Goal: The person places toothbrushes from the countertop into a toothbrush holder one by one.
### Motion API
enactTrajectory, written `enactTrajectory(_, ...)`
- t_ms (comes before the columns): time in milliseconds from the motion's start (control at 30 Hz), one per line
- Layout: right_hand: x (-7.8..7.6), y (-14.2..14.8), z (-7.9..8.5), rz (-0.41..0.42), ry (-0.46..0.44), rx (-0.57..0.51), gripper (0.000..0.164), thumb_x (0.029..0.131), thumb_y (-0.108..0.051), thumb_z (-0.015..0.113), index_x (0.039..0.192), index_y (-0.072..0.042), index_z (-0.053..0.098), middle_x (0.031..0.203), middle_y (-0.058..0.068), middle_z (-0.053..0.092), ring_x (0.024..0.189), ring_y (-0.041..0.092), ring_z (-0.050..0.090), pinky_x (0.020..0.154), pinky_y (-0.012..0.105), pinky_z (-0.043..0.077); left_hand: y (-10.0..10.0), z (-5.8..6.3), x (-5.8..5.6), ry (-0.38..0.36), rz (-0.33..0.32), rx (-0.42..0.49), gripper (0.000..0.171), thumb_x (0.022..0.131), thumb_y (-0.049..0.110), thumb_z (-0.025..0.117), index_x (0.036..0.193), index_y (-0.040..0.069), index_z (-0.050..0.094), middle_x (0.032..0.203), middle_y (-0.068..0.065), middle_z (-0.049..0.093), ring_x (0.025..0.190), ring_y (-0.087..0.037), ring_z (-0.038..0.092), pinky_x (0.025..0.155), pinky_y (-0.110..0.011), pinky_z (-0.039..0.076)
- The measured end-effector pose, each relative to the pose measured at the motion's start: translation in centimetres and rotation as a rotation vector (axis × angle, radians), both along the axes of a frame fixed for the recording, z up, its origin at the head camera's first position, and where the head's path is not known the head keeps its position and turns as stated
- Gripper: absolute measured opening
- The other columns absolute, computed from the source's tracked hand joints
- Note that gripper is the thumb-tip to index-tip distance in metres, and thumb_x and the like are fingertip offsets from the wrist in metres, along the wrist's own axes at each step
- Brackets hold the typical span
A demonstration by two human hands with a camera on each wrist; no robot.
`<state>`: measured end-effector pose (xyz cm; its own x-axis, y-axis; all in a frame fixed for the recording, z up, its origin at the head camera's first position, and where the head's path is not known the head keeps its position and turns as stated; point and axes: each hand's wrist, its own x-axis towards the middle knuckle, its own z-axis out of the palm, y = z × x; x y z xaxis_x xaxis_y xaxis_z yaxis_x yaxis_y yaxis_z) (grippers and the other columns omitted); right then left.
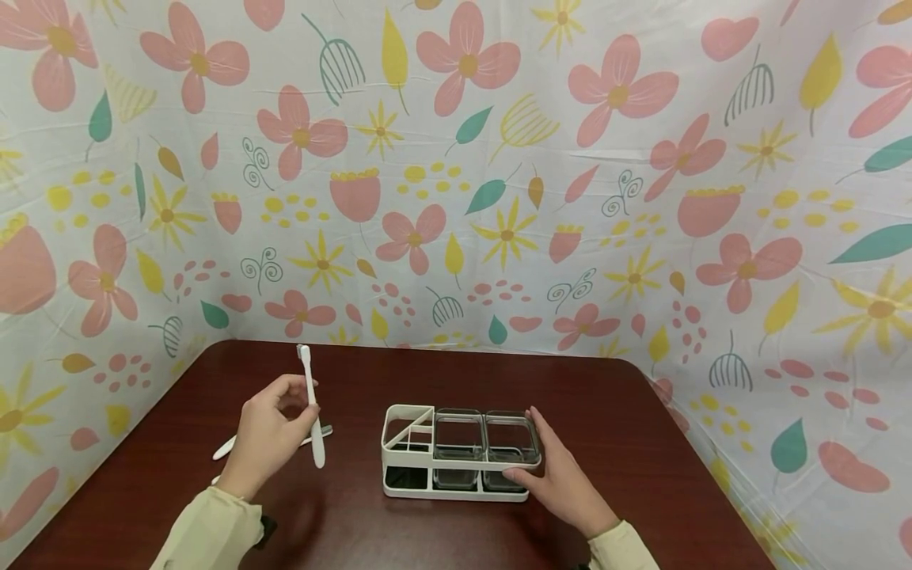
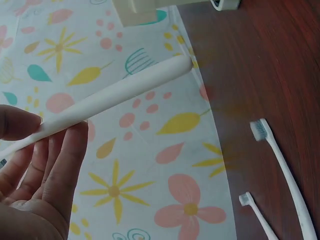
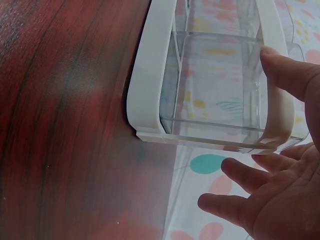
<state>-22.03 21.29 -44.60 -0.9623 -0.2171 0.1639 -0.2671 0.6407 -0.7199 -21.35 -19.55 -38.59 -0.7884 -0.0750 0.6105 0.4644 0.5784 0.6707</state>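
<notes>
My left hand [image 1: 267, 427] pinches a white toothbrush [image 1: 311, 408] between thumb and fingers, bristle end up and handle end down. In the left wrist view its smooth handle [image 2: 130, 89] reaches past my fingers. Two more white toothbrushes, one with a larger head [image 2: 259, 129] and one with a smaller head [image 2: 244, 199], lie on the table beside it. At the right end of a white-framed toothbrush holder [image 1: 456, 497], my right hand [image 1: 566, 479] holds on, thumb over the front rail and fingers along the side. Two clear cups [image 1: 459, 435] sit in the holder; its left part has divided slots.
The dark red-brown wooden table [image 1: 370, 530] runs back to a flower-printed cloth [image 1: 456, 261] that hangs behind and at both sides. A dark band [image 1: 267, 530] shows at my left wrist.
</notes>
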Motion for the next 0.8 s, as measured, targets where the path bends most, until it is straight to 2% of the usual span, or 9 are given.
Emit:
enactTrajectory(167,0.1,-0.1,0.1,0.007,0.016,-0.008,0.104,0.084,-0.038,0.079,0.158,-0.006,0.013,0.159,0.015,0.026,0.144,0.034,0.029,0.106,0.056,0.034,0.4,0.3,-0.2,0.016,-0.005,0.061,0.032,0.078,-0.010,0.074,0.103,0.007,0.064,0.080,-0.002,0.065,0.070,-0.008,0.064,0.058,-0.021,0.046)
enactTrajectory(500,0.1,-0.1,0.0,0.001,0.021,-0.007,0.103,0.083,-0.034,0.081,0.158,-0.006,0.015,0.159,0.014,0.028,0.143,0.032,0.030,0.106,0.054,0.036,1.7,1.3,-0.5,0.031,-0.018,0.196,0.036,0.078,-0.010,0.076,0.107,0.001,0.058,0.090,-0.010,0.066,0.076,-0.008,0.062,0.067,-0.016,0.046)
enactTrajectory(667,0.2,0.0,0.1,0.005,0.034,0.003,0.103,0.083,-0.036,0.080,0.157,-0.004,0.016,0.159,0.015,0.028,0.143,0.033,0.030,0.106,0.055,0.035,2.6,1.9,-0.8,0.045,-0.097,0.312,0.031,0.082,-0.012,0.072,0.107,-0.001,0.056,0.091,-0.016,0.064,0.074,-0.011,0.064,0.060,-0.025,0.056)
enactTrajectory(800,0.3,0.0,0.2,0.015,0.031,0.006,0.102,0.084,-0.036,0.079,0.157,-0.003,0.016,0.159,0.016,0.027,0.143,0.034,0.030,0.106,0.055,0.035,3.5,2.5,-0.6,0.064,-0.151,0.368,0.025,0.086,-0.011,0.068,0.106,-0.002,0.056,0.089,-0.018,0.063,0.074,-0.013,0.065,0.058,-0.033,0.058)
